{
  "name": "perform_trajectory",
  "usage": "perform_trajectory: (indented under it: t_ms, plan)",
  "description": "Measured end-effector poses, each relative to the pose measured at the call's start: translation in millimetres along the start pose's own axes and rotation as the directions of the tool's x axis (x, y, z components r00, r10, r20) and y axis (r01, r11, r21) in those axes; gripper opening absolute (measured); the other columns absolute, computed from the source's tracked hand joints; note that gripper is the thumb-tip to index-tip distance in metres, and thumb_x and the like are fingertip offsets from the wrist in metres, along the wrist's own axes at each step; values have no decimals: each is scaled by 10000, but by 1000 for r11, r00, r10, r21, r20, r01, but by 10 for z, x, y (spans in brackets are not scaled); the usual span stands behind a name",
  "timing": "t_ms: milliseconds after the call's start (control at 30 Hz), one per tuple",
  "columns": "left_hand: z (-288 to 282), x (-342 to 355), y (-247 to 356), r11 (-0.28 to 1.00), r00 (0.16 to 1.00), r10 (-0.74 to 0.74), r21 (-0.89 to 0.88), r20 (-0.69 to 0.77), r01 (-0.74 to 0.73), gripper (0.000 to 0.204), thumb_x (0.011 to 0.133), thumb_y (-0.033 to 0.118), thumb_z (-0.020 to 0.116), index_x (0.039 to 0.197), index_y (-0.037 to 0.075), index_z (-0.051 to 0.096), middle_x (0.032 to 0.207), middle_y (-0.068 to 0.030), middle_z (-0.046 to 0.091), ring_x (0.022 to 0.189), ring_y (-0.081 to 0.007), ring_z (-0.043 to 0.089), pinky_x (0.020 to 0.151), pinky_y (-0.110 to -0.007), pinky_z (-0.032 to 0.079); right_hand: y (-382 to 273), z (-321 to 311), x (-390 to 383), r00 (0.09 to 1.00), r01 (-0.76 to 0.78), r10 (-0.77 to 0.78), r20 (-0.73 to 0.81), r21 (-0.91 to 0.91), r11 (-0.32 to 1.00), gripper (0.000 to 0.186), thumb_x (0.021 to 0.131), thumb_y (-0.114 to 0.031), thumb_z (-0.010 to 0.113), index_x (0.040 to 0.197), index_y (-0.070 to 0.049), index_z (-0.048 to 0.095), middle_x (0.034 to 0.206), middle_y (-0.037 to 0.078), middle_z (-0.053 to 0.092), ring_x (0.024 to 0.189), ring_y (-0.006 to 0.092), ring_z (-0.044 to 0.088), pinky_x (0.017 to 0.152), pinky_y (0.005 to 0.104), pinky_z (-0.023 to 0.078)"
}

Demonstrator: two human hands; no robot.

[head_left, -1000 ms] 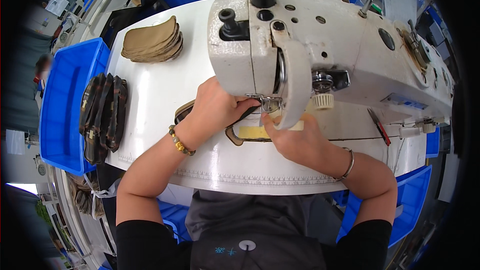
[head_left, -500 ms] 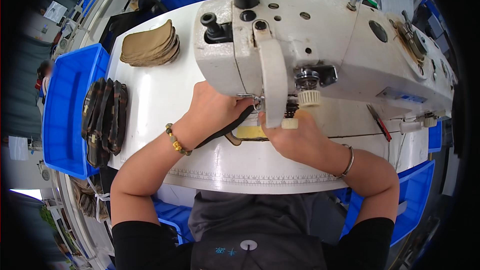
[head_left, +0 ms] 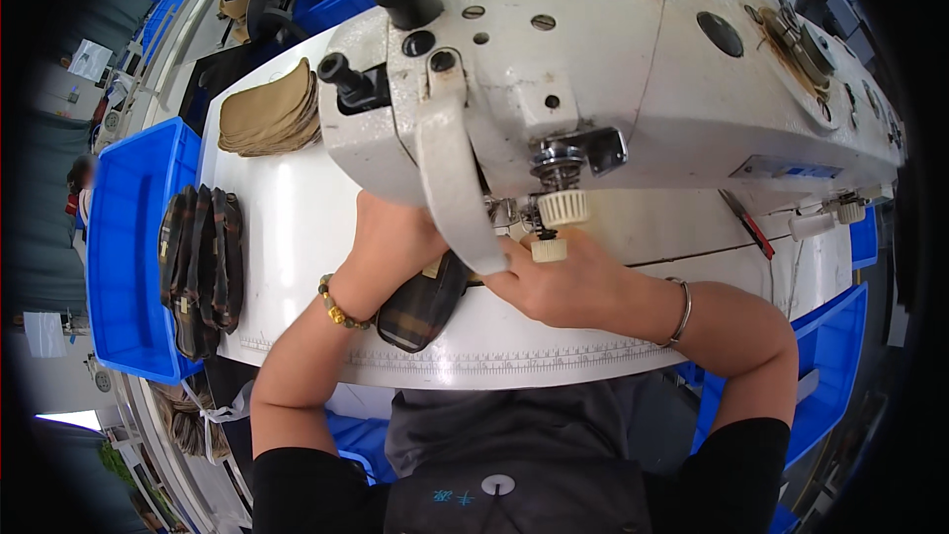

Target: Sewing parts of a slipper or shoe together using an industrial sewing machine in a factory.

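Left hand (head_left: 395, 240) at plaid fabric piece (head_left: 423, 307), partly hidden; grip unclear. Right hand (head_left: 556, 282) curls beside sewing machine (head_left: 603, 79); cannot tell whether it grips.

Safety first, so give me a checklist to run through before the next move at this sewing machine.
1. Left hand at the plaid piece: ok.
2. Left hand's grip: cannot tell; the sewing machine covers it.
3. Right hand clear of the needle: cannot tell; the needle is hidden.
4. Red-handled tool clear of the plaid piece: ok, lying off to the right.
5. Tan stack apart from the hands: ok.
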State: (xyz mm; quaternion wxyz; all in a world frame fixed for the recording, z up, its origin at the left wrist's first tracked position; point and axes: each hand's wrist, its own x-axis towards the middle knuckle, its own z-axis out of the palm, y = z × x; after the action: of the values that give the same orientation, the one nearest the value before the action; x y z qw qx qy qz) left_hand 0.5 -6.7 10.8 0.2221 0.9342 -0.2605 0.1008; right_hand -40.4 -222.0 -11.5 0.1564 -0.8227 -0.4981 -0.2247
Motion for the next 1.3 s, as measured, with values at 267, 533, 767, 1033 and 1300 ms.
perform_trajectory:
  t_ms: [267, 533, 767, 1033, 1300]
  plan:
    - [19, 29, 87, 997, 999, -34, -74, -23, 32, 354, 699, 221, 785, 1020, 91, 713, 816, -118, 697, 703, -325, 665, 620, -413, 526, -44, 200, 14, 991, -24, 6, -130, -140, 990, 304, 706, -147, 628, 961, -4, 707, 864, 111, 657, 676, 168, 648, 472, 272, 465]
    - [70, 66, 52, 971, 994, -95, -215, 59, 106, 277, 703, 165, 725, 973, 105, 730, 827, -108, 710, 715, -306, 681, 630, -391, 540, -48, 173, 21, 995, 78, -89, -46, -200, 977, 306, 707, -162, 625, 944, 2, 727, 904, 162, 679, 750, 203, 670, 518, 287, 503]
    - [81, 51, 94, 954, 970, -216, -190, 111, 234, 297, 707, 179, 728, 995, 106, 726, 833, -101, 719, 756, -301, 693, 657, -389, 548, 3, 160, -55, 996, 88, -91, -13, -159, 983, 338, 712, -149, 630, 997, 11, 716, 820, 141, 677, 617, 190, 650, 477, 291, 483]
    - [43, 72, 125, 976, 993, -106, -195, -46, 96, 325, 765, 230, 754, 1058, 97, 713, 950, -129, 722, 856, -326, 696, 733, -400, 548, 80, 188, -46, 991, -124, 129, -46, 103, 987, 283, 695, -97, 649, 955, 6, 689, 572, 43, 576, 510, 203, 610, 444, 351, 492]
    - [73, 46, 56, 964, 972, -223, -133, 73, 231, 300, 773, 188, 741, 1053, 86, 707, 946, -142, 719, 867, -353, 689, 735, -410, 544, -201, 3, -3, 994, 104, -99, -56, 114, 988, 178, 688, -182, 645, 813, -56, 650, 747, 63, 618, 482, 131, 528, 429, 270, 405]
